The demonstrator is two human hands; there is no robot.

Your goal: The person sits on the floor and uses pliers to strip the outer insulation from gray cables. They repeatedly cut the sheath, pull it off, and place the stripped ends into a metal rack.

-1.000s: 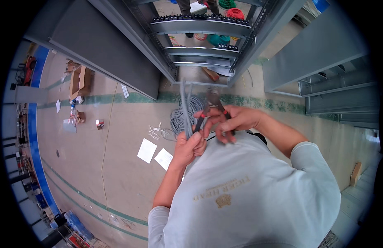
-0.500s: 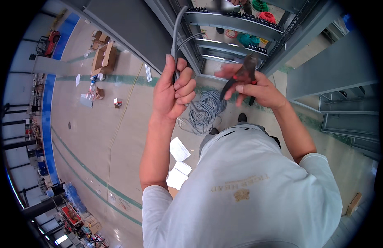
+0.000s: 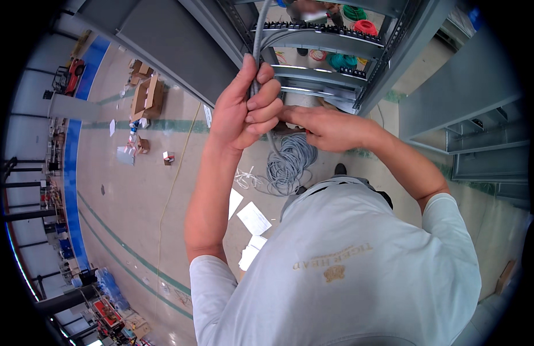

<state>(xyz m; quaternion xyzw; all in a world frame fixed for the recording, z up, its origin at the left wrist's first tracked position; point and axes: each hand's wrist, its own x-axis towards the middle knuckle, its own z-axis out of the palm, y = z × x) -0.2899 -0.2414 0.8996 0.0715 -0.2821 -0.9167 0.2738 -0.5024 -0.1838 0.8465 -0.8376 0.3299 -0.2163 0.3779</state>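
My left hand (image 3: 248, 109) is closed around a grey cable (image 3: 260, 36), which rises above the fist toward the metal cabinet frame. Below the fist, the cable hangs toward a tangled coil of grey cable (image 3: 291, 164) on the floor. My right hand (image 3: 330, 128) is beside the left, back of the hand up and fingers bent toward the cable. Dark pliers showed in this hand a moment ago; now the hand covers them, apart from a dark patch under the fingertips. A second grey cable (image 3: 290, 32) bends along the upper crossbar.
The grey cabinet frame (image 3: 319, 40) carries black terminal rows on its crossbars. Behind it lie green and red wire coils (image 3: 365, 27), near another person's hand (image 3: 335, 12). White papers (image 3: 254, 218) lie on the floor; an open cardboard box (image 3: 147, 97) stands left. Grey panels (image 3: 451, 98) stand right.
My right hand has moved left, up against my left hand, and turned over, so the pliers no longer show clearly. The left hand keeps its grip on the cable.
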